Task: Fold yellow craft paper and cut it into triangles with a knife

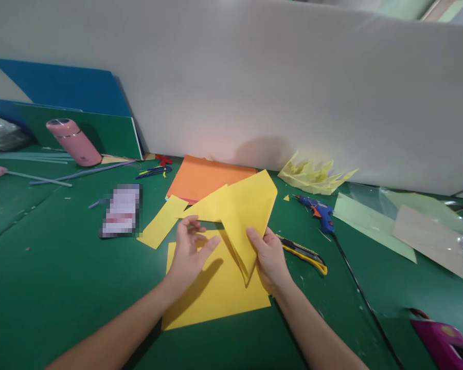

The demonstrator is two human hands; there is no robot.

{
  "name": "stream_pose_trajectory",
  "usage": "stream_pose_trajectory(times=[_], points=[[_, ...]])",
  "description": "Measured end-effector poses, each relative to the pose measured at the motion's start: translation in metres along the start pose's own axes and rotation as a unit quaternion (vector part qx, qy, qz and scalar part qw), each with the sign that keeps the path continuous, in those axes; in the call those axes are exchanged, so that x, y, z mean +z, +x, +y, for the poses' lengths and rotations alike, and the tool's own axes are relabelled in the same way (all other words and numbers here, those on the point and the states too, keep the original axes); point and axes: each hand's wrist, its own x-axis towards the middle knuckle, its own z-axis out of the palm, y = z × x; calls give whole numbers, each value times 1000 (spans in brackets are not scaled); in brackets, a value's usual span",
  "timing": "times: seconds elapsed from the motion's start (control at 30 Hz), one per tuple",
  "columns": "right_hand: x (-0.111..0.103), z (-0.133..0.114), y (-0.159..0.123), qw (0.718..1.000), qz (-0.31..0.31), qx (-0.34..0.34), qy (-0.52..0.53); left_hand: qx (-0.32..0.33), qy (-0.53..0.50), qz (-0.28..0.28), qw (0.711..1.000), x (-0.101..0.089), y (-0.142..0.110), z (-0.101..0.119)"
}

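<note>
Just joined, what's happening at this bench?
Someone's right hand grips a folded yellow sheet, held up over a flat yellow sheet on the green table. The left hand is beside it, fingers spread; contact is unclear. The yellow cutter and blue glue gun lie to the right, neither in hand.

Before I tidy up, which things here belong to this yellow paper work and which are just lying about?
Likely belong: folded yellow paper, yellow sheet beneath, utility knife, glue gun.

Probably just lying about: pink bottle, blue board, orange sheet.
</note>
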Motion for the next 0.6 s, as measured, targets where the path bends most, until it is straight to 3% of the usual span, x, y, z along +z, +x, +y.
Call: stream_pose_trajectory(times=[0.1,0.17,0.43,0.6], points=[[7,3,-6,1000,-9,8,20,-97,-83,-117,985,5,1,1],[11,6,-11,999,-28,26,26,-116,-89,-143,979,6,2,6],[11,11,-16,991,-107,80,-12,-122,-97,-76,985,5,1,19],[10,13,-15,991,-94,63,-65,-130,-119,-53,983,7,1,19]])
